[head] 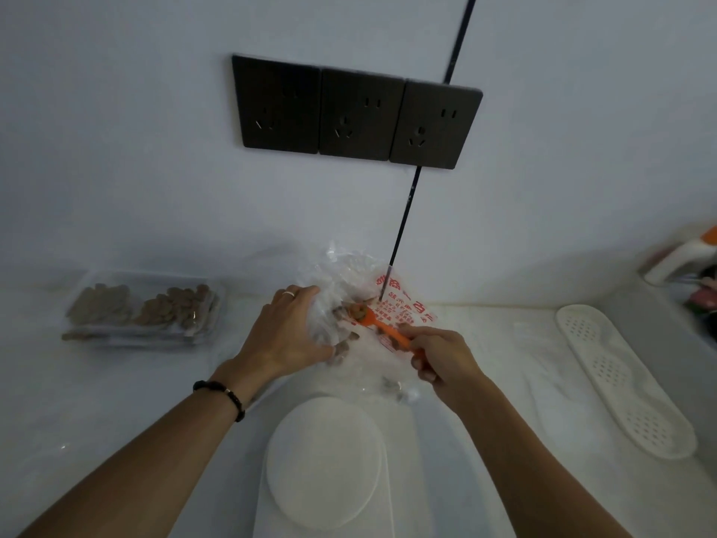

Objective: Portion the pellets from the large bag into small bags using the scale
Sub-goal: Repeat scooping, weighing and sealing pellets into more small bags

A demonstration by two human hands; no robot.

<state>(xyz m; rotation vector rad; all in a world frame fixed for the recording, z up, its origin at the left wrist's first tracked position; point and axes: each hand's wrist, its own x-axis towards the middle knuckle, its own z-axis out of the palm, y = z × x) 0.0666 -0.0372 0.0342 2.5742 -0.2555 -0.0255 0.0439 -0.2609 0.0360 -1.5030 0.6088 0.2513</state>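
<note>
Scooping step: large bag (pixel 341 289) on the tabletop (pixel 116 401) is held open by the left hand (pixel 285 333), loaded orange spoon (pixel 378 324) is gripped by the right hand (pixel 442 361); a transfer toward the bare scale (pixel 324 456) is likely needed next.

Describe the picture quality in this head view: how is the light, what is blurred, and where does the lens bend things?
Head view: dim, flat, bluish light with faint shadows; the sockets bow from wide-angle distortion; the bottle at the right edge is blurred; the clear bag shows pale glare, its red print unreadable; the scale is washed out and featureless; the spoon and both hands, left, right, stay fairly sharp.
</note>
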